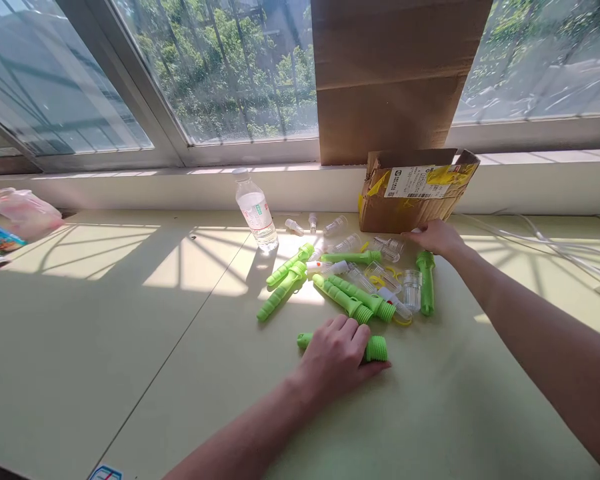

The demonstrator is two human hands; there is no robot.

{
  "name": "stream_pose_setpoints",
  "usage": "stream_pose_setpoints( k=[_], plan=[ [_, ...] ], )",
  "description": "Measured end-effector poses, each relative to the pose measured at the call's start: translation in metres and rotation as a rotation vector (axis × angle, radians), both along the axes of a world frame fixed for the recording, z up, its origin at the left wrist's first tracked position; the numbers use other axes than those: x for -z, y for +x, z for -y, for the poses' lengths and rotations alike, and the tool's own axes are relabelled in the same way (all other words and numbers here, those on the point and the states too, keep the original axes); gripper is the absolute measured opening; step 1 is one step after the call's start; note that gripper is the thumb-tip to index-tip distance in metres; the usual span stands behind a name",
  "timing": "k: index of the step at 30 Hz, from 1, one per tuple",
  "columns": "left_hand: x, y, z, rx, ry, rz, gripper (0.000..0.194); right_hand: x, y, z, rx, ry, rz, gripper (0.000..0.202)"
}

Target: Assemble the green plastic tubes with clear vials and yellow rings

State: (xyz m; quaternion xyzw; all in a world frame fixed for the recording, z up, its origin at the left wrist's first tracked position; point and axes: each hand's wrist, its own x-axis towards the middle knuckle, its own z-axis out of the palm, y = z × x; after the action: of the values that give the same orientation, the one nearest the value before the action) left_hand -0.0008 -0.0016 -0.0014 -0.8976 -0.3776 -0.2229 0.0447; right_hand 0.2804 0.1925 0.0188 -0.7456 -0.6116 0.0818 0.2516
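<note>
Our left hand [341, 350] is wrapped over a green threaded-end tube [378, 349], well in from the far edge of the table [220, 373]; a loose grip could let it roll. Near that edge, our right hand [436, 237] could bump the cardboard box [420, 193] or, by brushing them, scatter the clear plastic vials [413, 291]. Its fingertips are partly curled, but we cannot tell what they hold; the box's inside is hidden
</note>
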Motion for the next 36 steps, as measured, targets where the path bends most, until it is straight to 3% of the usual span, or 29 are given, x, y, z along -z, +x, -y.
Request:
stream_pose_setpoints(
  k=[4, 10, 15, 19, 24, 28, 32, 36],
  plan=[
    [0.001, 0.0, 0.0, -0.001, -0.008, -0.004, 0.043, 0.001, -0.002, 0.003, 0.018, -0.101, 0.034, 0.042],
    [0.0, 0.0, 0.0, -0.001, -0.007, -0.007, 0.042, 0.007, -0.004, 0.003, 0.011, -0.116, 0.011, 0.043],
    [-0.001, 0.0, 0.0, -0.002, -0.003, -0.007, 0.043, 0.016, 0.002, 0.008, 0.092, 0.123, -0.27, 0.017],
    [0.001, 0.0, -0.002, -0.002, 0.007, -0.004, 0.043, 0.031, 0.01, 0.022, 0.237, 0.246, -0.399, 0.032],
    [0.004, 0.003, -0.002, 0.022, 0.062, -0.026, 0.043, 0.052, 0.016, 0.05, 0.308, 0.3, -0.62, 0.043],
    [0.003, 0.008, 0.0, 0.086, 0.131, -0.044, 0.044, 0.058, 0.013, 0.067, 0.351, 0.367, -0.849, 0.038],
    [-0.01, 0.011, -0.005, 0.099, 0.192, -0.047, 0.045, 0.058, 0.008, 0.072, 0.329, 0.436, -0.887, 0.031],
    [-0.044, 0.009, -0.027, 0.001, 0.17, -0.067, 0.046, 0.058, 0.007, 0.071, 0.325, 0.406, -0.786, 0.032]
  ],
)
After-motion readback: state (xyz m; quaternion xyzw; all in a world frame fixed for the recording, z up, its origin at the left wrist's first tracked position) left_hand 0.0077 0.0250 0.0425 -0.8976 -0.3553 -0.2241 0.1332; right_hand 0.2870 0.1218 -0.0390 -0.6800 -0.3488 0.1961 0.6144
